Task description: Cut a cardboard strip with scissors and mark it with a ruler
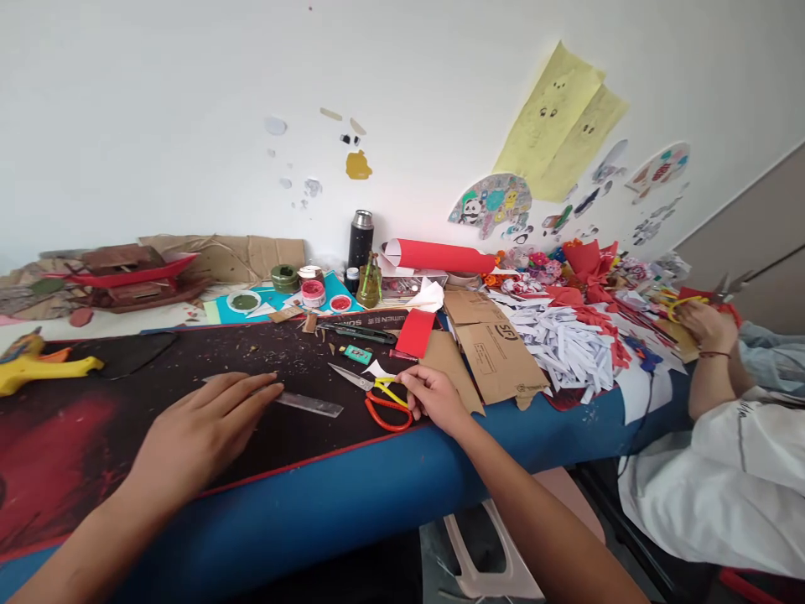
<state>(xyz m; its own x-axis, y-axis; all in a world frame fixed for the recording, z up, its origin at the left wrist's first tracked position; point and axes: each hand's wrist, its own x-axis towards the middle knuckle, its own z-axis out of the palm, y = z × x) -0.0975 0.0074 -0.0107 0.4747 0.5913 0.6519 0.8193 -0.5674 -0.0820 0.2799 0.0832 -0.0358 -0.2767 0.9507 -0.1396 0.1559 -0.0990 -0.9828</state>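
My left hand (205,419) lies palm down, fingers stretched out, over a clear ruler (309,404) on the dark mat (283,445). My right hand (433,396) has its fingers curled at the yellow handle of the scissors (383,397). The scissors lie near the mat's front edge, blades toward the upper left, with one red and one yellow handle. Just above them is a small white paper scrap (376,369). Behind it are a small green box (355,354), a dark cutter (358,333) and a red paper piece (415,333).
Paint jars (313,292), a black flask (360,239) and a red paper roll (437,255) stand or lie along the back. Cardboard (496,348) and heaped white paper strips (566,344) are at the right. A yellow glue gun (44,367) lies left. Another person's hands (708,327) hold scissors far right.
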